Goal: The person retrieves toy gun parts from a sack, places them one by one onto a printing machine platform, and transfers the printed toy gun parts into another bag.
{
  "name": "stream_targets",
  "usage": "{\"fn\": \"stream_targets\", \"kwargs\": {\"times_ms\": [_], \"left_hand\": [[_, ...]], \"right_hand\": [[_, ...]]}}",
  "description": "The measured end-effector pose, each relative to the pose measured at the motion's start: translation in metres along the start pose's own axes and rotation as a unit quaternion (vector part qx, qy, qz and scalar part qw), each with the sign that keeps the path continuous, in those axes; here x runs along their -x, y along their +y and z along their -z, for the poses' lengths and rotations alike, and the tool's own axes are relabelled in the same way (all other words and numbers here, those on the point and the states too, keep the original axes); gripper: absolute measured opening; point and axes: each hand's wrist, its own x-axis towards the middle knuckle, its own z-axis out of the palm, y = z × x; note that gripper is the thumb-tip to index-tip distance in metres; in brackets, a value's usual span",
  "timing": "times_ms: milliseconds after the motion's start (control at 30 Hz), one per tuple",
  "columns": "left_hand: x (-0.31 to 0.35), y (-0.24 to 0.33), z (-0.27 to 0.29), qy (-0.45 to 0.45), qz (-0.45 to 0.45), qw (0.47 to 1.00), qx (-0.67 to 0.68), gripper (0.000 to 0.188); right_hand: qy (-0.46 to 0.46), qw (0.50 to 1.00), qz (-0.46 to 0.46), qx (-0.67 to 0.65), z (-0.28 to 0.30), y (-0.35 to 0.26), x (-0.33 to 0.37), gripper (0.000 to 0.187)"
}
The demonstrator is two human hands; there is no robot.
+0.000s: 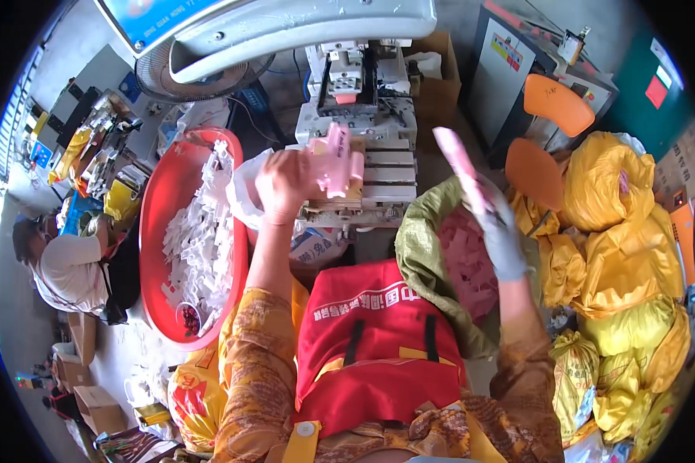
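Two yellow straps [302, 444], one pink piece [337, 163] clasped in left fingers [296, 167], one pink strip [455, 154] in right fingers [493, 213]

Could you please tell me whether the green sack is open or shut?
Open: the green sack has a gaping mouth, showing pink pieces inside.

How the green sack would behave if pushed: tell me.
The green sack is likely floppy, since its rim folds and creases. It would probably sag rather than roll, being soft-sided with pink pieces inside. Some might spill if it tips, as its mouth gapes open.
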Motion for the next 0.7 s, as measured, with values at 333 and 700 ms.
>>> {"fn": "stream_targets", "kwargs": {"times_ms": [333,700], "left_hand": [[0.120,-0.091,0.112,0.080,0.283,0.956,-0.017,0.031],[0.354,-0.162,0.169,-0.156,0.332,0.901,-0.231,0.030]], "right_hand": [[-0.244,0.811,0.245,0.472,-0.145,0.003,-0.097,0.038],[-0.056,0.954,0.058,0.289,0.014,0.049,-0.020,0.026]]}}
